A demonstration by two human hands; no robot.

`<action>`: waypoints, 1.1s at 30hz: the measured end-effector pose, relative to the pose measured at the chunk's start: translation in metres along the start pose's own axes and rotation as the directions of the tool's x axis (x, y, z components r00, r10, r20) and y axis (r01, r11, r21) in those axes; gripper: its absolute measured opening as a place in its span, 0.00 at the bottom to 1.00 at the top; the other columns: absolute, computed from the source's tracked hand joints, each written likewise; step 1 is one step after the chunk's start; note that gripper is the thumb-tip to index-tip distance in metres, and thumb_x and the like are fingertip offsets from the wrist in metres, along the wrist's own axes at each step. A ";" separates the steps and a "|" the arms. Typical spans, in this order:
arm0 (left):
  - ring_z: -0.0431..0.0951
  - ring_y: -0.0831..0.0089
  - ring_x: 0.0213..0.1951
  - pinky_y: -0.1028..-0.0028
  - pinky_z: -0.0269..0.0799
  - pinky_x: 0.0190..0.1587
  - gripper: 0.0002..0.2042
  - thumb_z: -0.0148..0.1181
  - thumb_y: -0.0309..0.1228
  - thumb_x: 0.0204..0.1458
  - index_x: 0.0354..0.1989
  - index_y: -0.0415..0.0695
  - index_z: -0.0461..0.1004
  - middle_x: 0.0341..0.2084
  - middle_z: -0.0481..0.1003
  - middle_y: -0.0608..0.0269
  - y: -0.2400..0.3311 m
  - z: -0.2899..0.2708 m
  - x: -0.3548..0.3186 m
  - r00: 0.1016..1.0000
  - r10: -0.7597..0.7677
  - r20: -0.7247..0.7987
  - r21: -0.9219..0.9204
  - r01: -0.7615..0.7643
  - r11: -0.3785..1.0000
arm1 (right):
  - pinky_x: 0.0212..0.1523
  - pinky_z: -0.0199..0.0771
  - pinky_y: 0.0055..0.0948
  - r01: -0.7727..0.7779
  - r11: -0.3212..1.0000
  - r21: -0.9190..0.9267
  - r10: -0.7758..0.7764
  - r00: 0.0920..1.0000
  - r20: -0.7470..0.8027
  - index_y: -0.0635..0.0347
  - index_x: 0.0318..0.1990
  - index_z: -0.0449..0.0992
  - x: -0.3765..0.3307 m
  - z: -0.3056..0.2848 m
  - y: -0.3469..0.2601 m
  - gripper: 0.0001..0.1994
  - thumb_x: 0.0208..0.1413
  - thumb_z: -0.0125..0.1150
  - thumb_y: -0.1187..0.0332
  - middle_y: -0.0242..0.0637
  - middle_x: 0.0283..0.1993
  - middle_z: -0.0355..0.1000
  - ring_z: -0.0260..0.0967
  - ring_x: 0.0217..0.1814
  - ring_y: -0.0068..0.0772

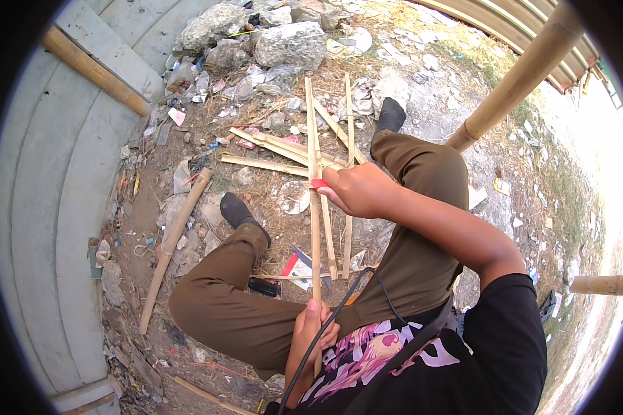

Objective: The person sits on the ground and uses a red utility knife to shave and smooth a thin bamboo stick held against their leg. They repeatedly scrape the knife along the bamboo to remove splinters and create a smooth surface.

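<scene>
My left hand [313, 325] is closed round the near end of a long split bamboo strip [315, 249], close to my lap. The strip runs away from me between my legs. Farther along it, my right hand [358, 190] is closed on a small red tool [319, 183], pressed across the strip; my fingers hide most of the tool, so its exact kind does not show. Beneath and beyond lie several more bamboo strips, among them one upright in view [349, 138] and a crossing one [263, 164].
A round bamboo pole [173, 249] lies at the left, near a grey panel wall [55, 207]. Rocks [291, 46] sit at the far side amid litter. A thick bamboo post [516, 76] slants at the right. A black cable [325, 325] passes over my lap. A black object [264, 287] lies by my leg.
</scene>
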State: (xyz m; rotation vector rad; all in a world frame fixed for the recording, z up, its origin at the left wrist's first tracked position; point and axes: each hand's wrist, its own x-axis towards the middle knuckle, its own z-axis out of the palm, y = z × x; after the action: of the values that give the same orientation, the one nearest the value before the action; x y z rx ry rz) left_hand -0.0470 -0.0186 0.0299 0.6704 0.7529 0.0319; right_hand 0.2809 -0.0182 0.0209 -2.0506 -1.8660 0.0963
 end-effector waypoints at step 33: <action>0.51 0.83 0.15 0.77 0.47 0.18 0.19 0.42 0.47 0.76 0.35 0.46 0.61 0.15 0.54 0.73 -0.020 0.004 -0.007 0.995 0.073 -0.066 0.239 -0.055 0.969 | 0.26 0.75 0.53 -0.515 0.846 -0.135 0.418 0.800 -0.429 0.62 0.42 0.70 0.070 -0.057 0.116 0.23 0.77 0.39 0.50 0.50 0.23 0.76 0.76 0.26 0.58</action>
State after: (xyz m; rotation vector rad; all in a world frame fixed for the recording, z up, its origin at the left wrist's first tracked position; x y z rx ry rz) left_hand -0.0533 -0.0383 0.0248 0.9256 0.8142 0.0268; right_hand 0.4160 0.0311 0.0513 -2.4474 -1.1450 -0.4085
